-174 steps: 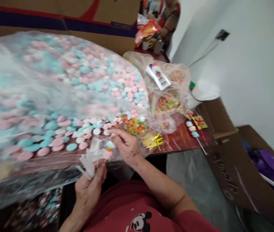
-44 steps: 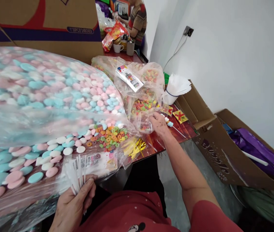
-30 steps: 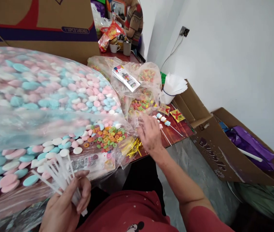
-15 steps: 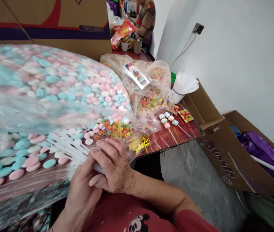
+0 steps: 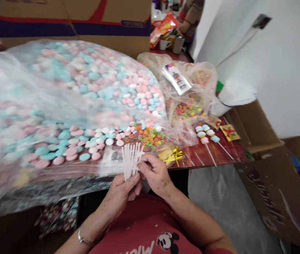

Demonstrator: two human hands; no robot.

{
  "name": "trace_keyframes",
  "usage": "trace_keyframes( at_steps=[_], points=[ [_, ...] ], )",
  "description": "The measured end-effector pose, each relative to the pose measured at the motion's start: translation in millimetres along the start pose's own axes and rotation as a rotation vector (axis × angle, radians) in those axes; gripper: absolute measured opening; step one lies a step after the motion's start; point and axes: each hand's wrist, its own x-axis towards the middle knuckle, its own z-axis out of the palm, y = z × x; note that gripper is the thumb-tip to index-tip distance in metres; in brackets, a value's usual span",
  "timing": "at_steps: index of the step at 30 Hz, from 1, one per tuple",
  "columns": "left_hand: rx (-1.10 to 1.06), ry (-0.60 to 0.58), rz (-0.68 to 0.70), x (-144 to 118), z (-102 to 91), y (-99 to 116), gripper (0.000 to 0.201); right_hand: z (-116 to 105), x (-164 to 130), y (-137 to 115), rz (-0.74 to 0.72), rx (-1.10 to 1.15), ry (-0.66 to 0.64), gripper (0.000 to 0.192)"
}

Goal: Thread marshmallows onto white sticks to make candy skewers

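Raised upright, thin white sticks (image 5: 131,159), fanned

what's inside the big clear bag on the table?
The bag holds pink, blue and white round candies, with ring candies at its near corner. Lower layers are hidden under the top ones.

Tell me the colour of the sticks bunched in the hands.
White, seen in the head view: the sticks fan up from the left hand.
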Motion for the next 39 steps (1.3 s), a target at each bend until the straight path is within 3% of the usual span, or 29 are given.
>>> trace_keyframes(
  at_steps=[3,7,10,13,17,21,26,31,35,39],
  points=[
    [-0.04,0.074,0.057,1.5,-6.9,-6.2,0.049,5.3,4.4,4.6,0.044,0.025,-0.024,0.018],
    [-0.086,0.159,0.133,2.5,-16.6,-14.3,0.037,17.7,8.0,7.0,-0.07,-0.126,0.001,0.018],
    [-0.11,0.173,0.147,1.5,-22.4,-17.8,0.033,22.2,11.5,5.5,-0.165,-0.217,-0.053,0.019],
    [-0.133,0.226,0.184,0.9,-28.5,-14.1,0.031,12.2,21.0,2.0,-0.265,-0.285,-0.086,0.017],
    [-0.191,0.358,0.289,1.4,-41.2,1.5,0.029,-13.1,44.7,-6.7,-0.324,-0.509,0.042,0.017],
    [-0.216,0.432,0.385,0.3,-54.0,16.9,0.024,-9.3,71.2,-16.6,-0.369,-0.774,-0.119,0.021],
    [-0.264,0.451,0.379,-3.6,-62.3,20.8,0.024,32.5,97.4,-21.8,-0.28,-1.06,-0.369,0.025],
    [-0.316,0.44,0.347,-6.0,-70.0,14.6,0.028,54.9,114.9,-24.2,-0.168,-1.28,-0.352,0.033],
    [-0.329,0.431,0.327,-6.4,-73.6,12.8,0.029,57.0,116.3,-25.1,-0.199,-1.347,-0.392,0.033],
    [-0.339,0.422,0.312,-5.1,-75.0,12.3,0.03,48.3,113.0,-11.4,-0.319,-1.15,-0.455,0.019]
  ],
)
